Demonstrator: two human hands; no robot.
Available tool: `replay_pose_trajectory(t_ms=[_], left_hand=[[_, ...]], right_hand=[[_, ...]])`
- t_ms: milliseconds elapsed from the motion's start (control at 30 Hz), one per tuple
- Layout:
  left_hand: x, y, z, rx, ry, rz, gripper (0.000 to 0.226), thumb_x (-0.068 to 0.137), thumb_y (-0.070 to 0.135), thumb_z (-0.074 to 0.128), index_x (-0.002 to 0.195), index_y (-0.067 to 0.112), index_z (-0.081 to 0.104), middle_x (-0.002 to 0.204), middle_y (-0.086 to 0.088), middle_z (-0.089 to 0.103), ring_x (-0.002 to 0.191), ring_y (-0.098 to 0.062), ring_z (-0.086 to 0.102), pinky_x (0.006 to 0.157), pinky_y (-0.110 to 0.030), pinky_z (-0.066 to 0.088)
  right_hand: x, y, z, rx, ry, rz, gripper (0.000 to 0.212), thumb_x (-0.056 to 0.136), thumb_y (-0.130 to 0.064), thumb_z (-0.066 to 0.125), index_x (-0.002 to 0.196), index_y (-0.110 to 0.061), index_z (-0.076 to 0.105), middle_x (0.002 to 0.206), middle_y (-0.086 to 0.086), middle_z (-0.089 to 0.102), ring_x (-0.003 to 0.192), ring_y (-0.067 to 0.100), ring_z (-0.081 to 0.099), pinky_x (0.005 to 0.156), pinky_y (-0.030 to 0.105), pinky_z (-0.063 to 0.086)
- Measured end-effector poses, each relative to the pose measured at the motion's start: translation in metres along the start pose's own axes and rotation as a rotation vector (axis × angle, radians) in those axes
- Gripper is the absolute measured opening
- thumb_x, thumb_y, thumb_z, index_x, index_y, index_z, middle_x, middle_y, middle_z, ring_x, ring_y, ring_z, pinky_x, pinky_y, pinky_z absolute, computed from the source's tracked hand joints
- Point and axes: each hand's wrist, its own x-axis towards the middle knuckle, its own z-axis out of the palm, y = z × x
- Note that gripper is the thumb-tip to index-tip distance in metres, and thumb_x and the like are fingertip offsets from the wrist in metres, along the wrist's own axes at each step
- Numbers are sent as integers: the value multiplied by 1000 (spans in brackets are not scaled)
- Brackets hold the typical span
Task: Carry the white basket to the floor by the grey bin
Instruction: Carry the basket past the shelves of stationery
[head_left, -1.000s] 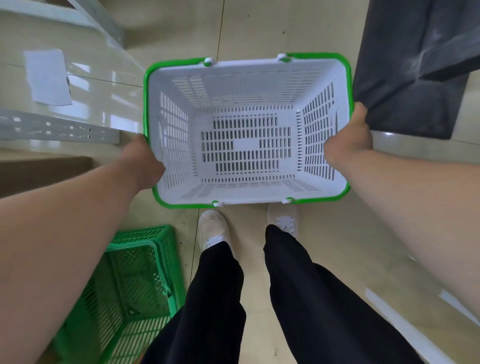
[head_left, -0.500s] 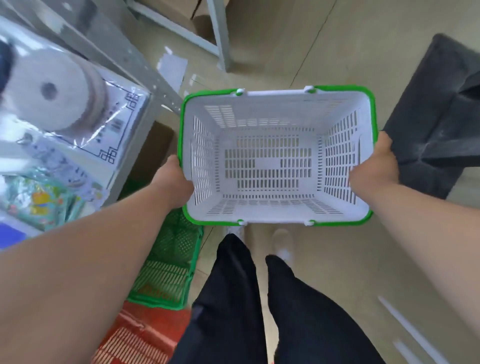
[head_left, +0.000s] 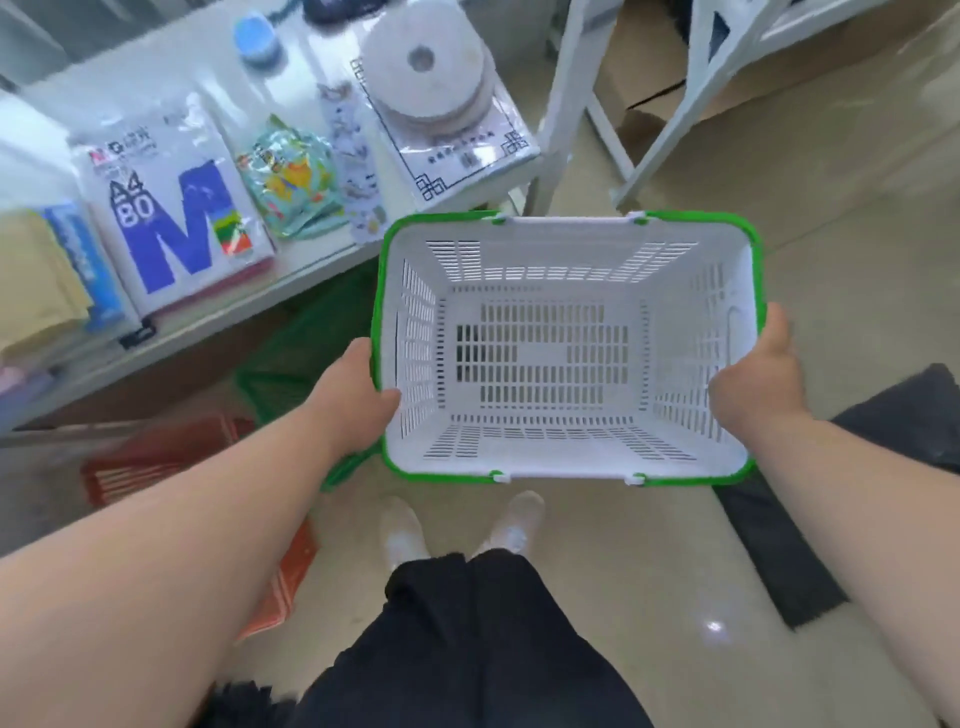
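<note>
The white basket (head_left: 566, 244), slotted and with a green rim, is held level in the air in front of me, empty. My left hand (head_left: 358, 392) grips its left side wall, thumb inside. My right hand (head_left: 756, 382) grips its right side wall the same way. The grey bin (head_left: 893, 421) is a dark shape on the floor at the right, partly hidden behind my right arm and the basket.
A white table (head_left: 291, 275) at the left carries paper packs, a round white disc and toy packets. Under it lie a green basket (head_left: 291, 364) and a red basket (head_left: 156, 462). White frame legs (head_left: 563, 104) stand ahead. My feet (head_left: 457, 530) are on the tiled floor.
The view has swung up and left: the table top came into sight, the grey bin slid to the lower right. Both hands kept their hold on the basket, which rose with me.
</note>
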Motion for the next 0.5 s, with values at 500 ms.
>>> replay_pose_trajectory(t_ms=[500], left_hand=[[-81, -260, -32, -348, 223, -390, 51, 95, 11, 70, 143, 12, 53, 131, -14, 70, 104, -26, 59, 94, -38, 48]], right_hand=[[-108, -169, 185, -214, -227, -471, 83, 91, 1, 47, 162, -29, 16, 142, 22, 52, 121, 44, 57, 99, 48, 47]])
